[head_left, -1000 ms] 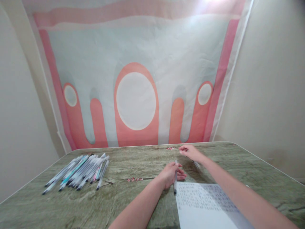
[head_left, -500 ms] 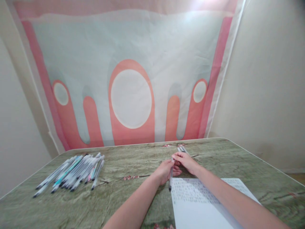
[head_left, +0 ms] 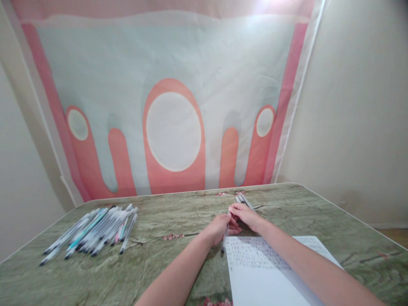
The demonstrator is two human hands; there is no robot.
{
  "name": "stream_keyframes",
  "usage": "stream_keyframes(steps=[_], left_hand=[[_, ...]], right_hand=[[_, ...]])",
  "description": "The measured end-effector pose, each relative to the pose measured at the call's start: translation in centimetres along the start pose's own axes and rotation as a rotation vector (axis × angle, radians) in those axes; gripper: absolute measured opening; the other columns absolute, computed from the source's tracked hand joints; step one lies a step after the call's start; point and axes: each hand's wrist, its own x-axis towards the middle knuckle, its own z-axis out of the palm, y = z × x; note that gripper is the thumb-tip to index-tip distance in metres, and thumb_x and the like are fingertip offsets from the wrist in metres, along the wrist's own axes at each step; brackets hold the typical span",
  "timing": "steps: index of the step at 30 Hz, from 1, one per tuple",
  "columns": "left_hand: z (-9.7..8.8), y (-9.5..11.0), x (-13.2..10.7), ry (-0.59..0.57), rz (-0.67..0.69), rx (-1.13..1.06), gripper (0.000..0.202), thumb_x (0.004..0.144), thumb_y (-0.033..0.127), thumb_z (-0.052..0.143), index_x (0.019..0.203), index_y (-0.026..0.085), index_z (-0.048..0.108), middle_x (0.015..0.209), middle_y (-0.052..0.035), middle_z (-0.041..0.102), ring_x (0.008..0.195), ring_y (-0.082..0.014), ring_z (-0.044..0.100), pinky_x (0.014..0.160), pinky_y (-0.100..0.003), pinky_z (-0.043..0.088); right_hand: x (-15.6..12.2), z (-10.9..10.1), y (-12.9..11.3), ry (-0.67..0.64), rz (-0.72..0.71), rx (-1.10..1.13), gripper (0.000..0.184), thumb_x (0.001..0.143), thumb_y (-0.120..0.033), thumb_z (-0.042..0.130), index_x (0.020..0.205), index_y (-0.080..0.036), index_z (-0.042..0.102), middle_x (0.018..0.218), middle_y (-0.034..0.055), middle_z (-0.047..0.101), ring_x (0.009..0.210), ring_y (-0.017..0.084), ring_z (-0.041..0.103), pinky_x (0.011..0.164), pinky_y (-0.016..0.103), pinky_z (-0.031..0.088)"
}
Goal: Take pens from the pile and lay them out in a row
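My left hand [head_left: 219,227] is closed around a slim clear pen [head_left: 224,241] with a dark end pointing down toward me. Close beside it, my right hand [head_left: 245,214] pinches the pen's upper end between thumb and fingers. Just beyond the right hand lie a few more pens [head_left: 248,201], partly hidden by it. Under my right forearm rests a white sheet of paper [head_left: 255,280] with lines of handwriting across its upper part. The pen's lower tip is beside the paper's left edge.
A large heap of pens [head_left: 105,229], mostly clear with a few teal and pink ones, lies on the left of the wood-patterned table [head_left: 153,263]. Behind the table hangs a pink and grey printed cloth [head_left: 216,85].
The pen in my hands tilts slightly more, its lower end shifting left. Both hands keep nearly the same place, and the whole view has shifted a little.
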Motion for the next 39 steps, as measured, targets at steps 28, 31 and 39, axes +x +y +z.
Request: stream_keyframes(steps=[28, 31, 39], left_hand=[[0.1, -0.9, -0.1, 0.027, 0.032, 0.115, 0.032, 0.079, 0.036, 0.042, 0.062, 0.011, 0.053, 0.061, -0.0097, 0.062, 0.055, -0.0122, 0.057, 0.064, -0.025, 0.043], [0.3, -0.6, -0.4, 0.032, 0.018, 0.114, 0.032, 0.08, 0.034, 0.04, 0.062, 0.011, 0.053, 0.061, -0.0105, 0.063, 0.054, -0.0119, 0.057, 0.063, -0.024, 0.043], [0.1, -0.7, 0.0, 0.044, -0.007, 0.116, 0.03, 0.08, 0.033, 0.042, 0.062, 0.011, 0.053, 0.06, -0.0092, 0.062, 0.054, -0.0118, 0.057, 0.062, -0.025, 0.044]], right_hand=[[3.6, -5.9, -0.3, 0.286, -0.46, -1.219, 0.016, 0.078, -0.023, 0.048, 0.071, -0.018, 0.061, 0.082, 0.0057, 0.058, 0.087, 0.017, 0.047, 0.077, 0.029, 0.034], [3.6, -6.0, -0.1, 0.271, -0.47, -1.274, 0.017, 0.079, -0.023, 0.048, 0.071, -0.018, 0.061, 0.081, 0.0054, 0.058, 0.085, 0.017, 0.047, 0.076, 0.029, 0.034], [3.4, -6.3, -0.1, 0.236, -0.569, -1.361, 0.018, 0.081, -0.022, 0.046, 0.072, -0.017, 0.061, 0.082, 0.006, 0.058, 0.086, 0.018, 0.046, 0.077, 0.03, 0.034]])
